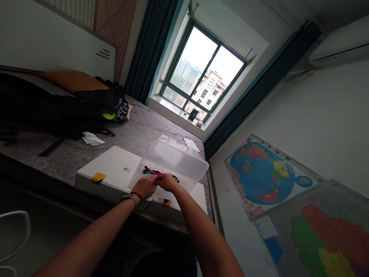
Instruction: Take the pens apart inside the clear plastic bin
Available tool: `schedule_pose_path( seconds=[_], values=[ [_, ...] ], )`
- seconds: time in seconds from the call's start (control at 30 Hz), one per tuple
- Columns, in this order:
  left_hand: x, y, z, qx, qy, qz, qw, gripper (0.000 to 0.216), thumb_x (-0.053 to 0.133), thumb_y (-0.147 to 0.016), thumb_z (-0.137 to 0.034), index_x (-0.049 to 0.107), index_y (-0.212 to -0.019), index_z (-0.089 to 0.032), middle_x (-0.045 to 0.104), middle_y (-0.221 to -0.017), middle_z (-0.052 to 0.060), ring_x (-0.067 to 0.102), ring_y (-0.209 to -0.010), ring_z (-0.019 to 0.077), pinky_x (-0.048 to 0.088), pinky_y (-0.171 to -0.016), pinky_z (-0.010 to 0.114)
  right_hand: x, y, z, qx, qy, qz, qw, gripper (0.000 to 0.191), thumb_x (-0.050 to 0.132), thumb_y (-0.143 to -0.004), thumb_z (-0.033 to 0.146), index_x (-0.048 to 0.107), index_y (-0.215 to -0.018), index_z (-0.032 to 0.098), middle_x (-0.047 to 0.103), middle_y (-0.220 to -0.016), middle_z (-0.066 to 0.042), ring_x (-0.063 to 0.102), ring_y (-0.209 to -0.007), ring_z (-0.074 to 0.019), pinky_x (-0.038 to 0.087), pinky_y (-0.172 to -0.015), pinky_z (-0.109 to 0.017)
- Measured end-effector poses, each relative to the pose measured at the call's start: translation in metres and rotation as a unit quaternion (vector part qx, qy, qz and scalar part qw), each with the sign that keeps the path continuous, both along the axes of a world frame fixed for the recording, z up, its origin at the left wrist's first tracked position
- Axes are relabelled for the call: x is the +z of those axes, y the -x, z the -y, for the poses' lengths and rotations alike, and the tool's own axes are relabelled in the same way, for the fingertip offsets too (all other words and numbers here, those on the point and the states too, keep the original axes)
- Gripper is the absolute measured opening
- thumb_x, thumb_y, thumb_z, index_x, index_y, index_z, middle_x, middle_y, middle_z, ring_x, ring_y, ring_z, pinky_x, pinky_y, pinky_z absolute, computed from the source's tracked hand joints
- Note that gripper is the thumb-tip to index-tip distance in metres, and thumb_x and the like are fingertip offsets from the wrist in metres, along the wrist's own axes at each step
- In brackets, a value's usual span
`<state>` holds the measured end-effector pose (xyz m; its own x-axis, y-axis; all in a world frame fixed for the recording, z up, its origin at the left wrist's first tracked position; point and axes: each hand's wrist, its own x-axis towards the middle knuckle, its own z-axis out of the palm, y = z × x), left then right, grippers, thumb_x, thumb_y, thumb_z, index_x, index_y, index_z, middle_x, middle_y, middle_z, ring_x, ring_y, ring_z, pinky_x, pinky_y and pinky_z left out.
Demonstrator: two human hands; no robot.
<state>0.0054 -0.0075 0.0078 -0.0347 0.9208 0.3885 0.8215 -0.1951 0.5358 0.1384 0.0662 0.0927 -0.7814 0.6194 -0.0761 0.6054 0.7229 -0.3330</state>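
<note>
A clear plastic bin [175, 157] stands on two flat white boxes [111, 169] at the near edge of a grey bed. Inside lie several small clips or pens [155, 172], red, black and teal. My left hand [145, 186], with a watch and red band on the wrist, and my right hand [168, 181] meet at the bin's near rim. Their fingers are curled together around a small item that I cannot make out.
A black backpack [57, 111] and an orange pillow [72, 80] lie at the back left of the bed [138, 130]. White paper scraps [91, 138] are beside them. A window [203, 75] is ahead. Wall maps [263, 173] hang on the right. A white chair edge [17, 234] shows lower left.
</note>
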Motion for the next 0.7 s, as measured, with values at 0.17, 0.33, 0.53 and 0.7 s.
schedule_pose_path(
  seconds=[0.17, 0.33, 0.53, 0.7],
  values=[
    [-0.004, -0.001, 0.0, 0.025, -0.045, 0.009, 0.999, 0.036, 0.046, -0.087, -0.022, 0.051, -0.123, -0.019, 0.061, -0.115, 0.012, 0.06, -0.105, 0.0241, 0.047, -0.092, 0.036, 0.017, 0.004, -0.024, 0.017, -0.077, 0.073, 0.994, 0.004, 0.074, -0.076, 0.023, 0.077, -0.077, 0.023, 0.074, -0.074, -0.005, 0.065, -0.069, -0.0196, 0.042, -0.064, -0.025],
    [-0.008, -0.002, -0.002, 0.048, -0.076, 0.001, 0.996, 0.042, 0.044, -0.088, -0.02, 0.044, -0.13, -0.016, 0.057, -0.121, 0.013, 0.057, -0.11, 0.0242, 0.047, -0.093, 0.037, 0.033, 0.006, -0.039, -0.021, -0.13, 0.143, 0.981, 0.015, 0.063, -0.081, 0.018, 0.076, -0.09, 0.02, 0.074, -0.089, -0.01, 0.067, -0.086, -0.0217, 0.045, -0.074, -0.026],
    [0.001, -0.002, 0.002, 0.041, -0.04, -0.051, 0.997, 0.02, 0.042, -0.088, -0.018, 0.056, -0.102, -0.018, 0.061, -0.1, 0.009, 0.06, -0.094, 0.0229, 0.048, -0.086, 0.036, 0.026, 0.007, -0.033, -0.082, -0.175, 0.147, 0.97, 0.027, 0.052, -0.084, 0.007, 0.066, -0.105, 0.017, 0.071, -0.102, -0.012, 0.065, -0.097, -0.0214, 0.045, -0.078, -0.026],
    [0.003, -0.002, 0.002, 0.041, -0.039, -0.041, 0.998, 0.022, 0.042, -0.087, -0.017, 0.056, -0.105, -0.018, 0.063, -0.099, 0.009, 0.06, -0.095, 0.0222, 0.046, -0.087, 0.034, 0.015, 0.011, -0.027, -0.11, -0.172, 0.141, 0.969, 0.024, 0.051, -0.089, 0.01, 0.06, -0.11, 0.015, 0.068, -0.103, -0.012, 0.066, -0.094, -0.0208, 0.046, -0.076, -0.026]
  ],
)
